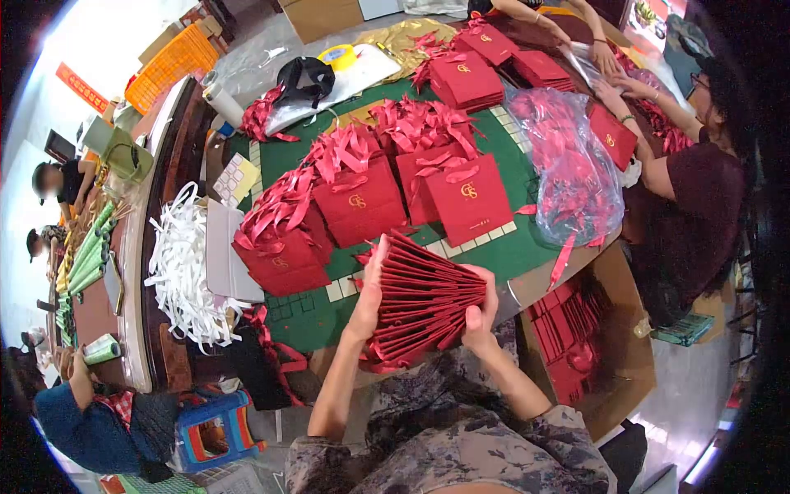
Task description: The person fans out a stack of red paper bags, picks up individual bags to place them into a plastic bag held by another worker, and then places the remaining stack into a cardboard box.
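A thick stack of red paper gift bags [428,296] is fanned out between my two hands, above the table's near edge. My left hand [372,288] presses flat along the stack's left side, fingers pointing up. On the right side, my right hand [481,309] grips the narrow end, with the thumb in front. Just beyond, upright red gift bags [358,202] with gold lettering and ribbon handles stand in bunches on the green tabletop [309,317]. Red ribbon ends hang below the fanned stack.
An open cardboard box [629,346] holding red bags stands at my right. A plastic bag of red ribbons [568,165] lies on the table's right side. White ribbons [185,263] pile at the left. A co-worker [691,198] handles a red bag at the right.
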`<state>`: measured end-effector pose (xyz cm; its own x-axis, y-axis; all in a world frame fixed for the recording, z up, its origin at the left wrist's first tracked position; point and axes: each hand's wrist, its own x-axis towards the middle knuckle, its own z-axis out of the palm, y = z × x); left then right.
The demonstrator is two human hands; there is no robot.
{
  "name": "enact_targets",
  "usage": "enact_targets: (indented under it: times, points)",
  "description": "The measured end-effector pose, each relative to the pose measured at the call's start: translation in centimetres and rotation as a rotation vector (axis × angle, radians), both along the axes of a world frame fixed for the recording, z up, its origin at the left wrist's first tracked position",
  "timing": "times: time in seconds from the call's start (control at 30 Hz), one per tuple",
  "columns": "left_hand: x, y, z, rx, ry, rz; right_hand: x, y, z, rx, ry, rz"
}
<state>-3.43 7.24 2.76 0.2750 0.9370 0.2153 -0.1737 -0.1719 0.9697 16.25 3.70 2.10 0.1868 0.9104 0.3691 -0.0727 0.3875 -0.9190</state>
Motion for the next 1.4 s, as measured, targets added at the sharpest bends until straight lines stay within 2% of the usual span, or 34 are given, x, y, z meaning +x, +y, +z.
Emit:
enact_targets:
  times: [0.07, 0.13, 0.2, 0.23, 0.27, 0.33, 0.37, 0.47, 0.53, 0.63, 0.73, 0.77, 0.8, 0.87, 0.93, 1.13, 1.27, 1.33, 1.4]
  points:
    - [-0.4, 0.1, 0.9, -0.019, 0.055, 0.011, 0.1, -0.1, -0.1, -0.044, 0.015, 0.032]
    - [0.9, 0.2, 1.0, -0.099, -0.008, 0.048, -0.2, 0.0, 1.0, -0.059, 0.033, 0.011]
    - [1.3, 0.5, 0.2, 0.024, -0.011, 0.046, -0.7, -0.1, 0.4, -0.036, 0.023, -0.049]
    - [1.5, 0.3, 1.0, 0.059, 0.113, 0.089, -0.7, 0.0, 0.0, -0.013, 0.01, -0.107]
    - [1.5, -0.1, 0.4, 0.058, 0.112, 0.086, -0.5, 0.2, -0.3, -0.013, 0.009, -0.11]
    - [1.6, -1.9, -0.6, -0.393, -0.344, 0.03, -0.3, 0.4, -0.8, 0.051, -0.023, -0.107]
    - [1.6, -1.8, -1.0, -0.395, -0.345, 0.033, -0.3, 0.3, -0.8, 0.049, -0.024, -0.105]
    - [2.4, 0.2, 0.5, -0.028, -0.166, 0.037, -0.2, 0.3, -1.0, 0.026, -0.033, -0.107]
    - [2.2, -0.2, 0.2, -0.089, -0.21, 0.02, -0.3, 0.1, -1.3, 0.055, 0.059, -0.098]
    - [2.7, -0.3, 0.3, -0.131, -0.228, 0.103, -0.1, -0.1, -0.5, 0.029, -0.012, -0.094]
    - [2.6, -0.5, 2.0, -0.157, -0.207, 0.081, 0.0, -0.1, -0.5, 0.027, -0.024, -0.11]
    - [1.6, -0.4, 0.3, -0.058, -0.2, 0.041, 0.1, 0.0, -0.3, 0.032, -0.045, -0.105]
    - [1.1, -0.8, 1.0, -0.058, -0.202, 0.052, 0.1, 0.0, -0.4, 0.031, -0.046, -0.094]
    - [0.3, -1.9, 2.9, -0.043, -0.006, 0.186, 0.0, 0.0, -0.8, 0.03, -0.002, -0.084]
    - [-0.9, -3.7, 2.0, 0.045, 0.057, 0.229, 0.2, 0.1, -1.1, 0.033, -0.018, -0.081]
    - [0.3, -11.5, 2.6, 0.081, 0.402, 0.857, 0.1, 0.0, -1.8, 0.007, 0.039, -0.061]
    - [3.4, -13.6, 1.3, 0.144, 0.28, 0.845, 0.0, -0.1, -0.8, 0.007, 0.024, -0.051]
    - [4.6, -13.4, 1.3, 0.122, 0.187, 0.721, 0.2, -0.1, -1.1, -0.004, 0.036, -0.055]
    - [4.7, -13.1, 1.3, 0.154, 0.288, 0.629, 0.4, -0.1, -1.3, 0.003, 0.016, -0.043]
